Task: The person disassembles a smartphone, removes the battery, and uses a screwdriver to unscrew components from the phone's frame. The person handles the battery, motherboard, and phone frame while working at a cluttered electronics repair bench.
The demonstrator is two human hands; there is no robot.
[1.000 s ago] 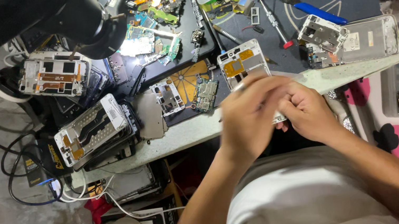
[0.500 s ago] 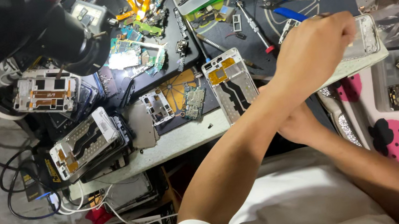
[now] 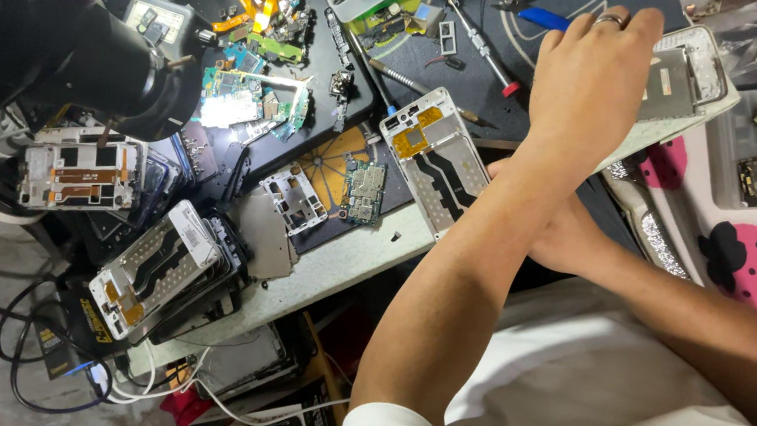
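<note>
Lying left of the grip on the bench [image 3: 336, 265], a white phone frame [image 3: 436, 158] shows gold parts. The left hand [image 3: 595, 77] reaches across with fingers curled down onto a silver phone frame [image 3: 685, 73]; how tight the grip is, I cannot tell. The right hand [image 3: 559, 235] sits under that arm, mostly hidden.

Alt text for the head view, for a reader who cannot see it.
A person's left hand reaches across a cluttered repair bench onto a silver phone frame; the right hand sits under the forearm. Another opened phone frame lies nearby.
</note>
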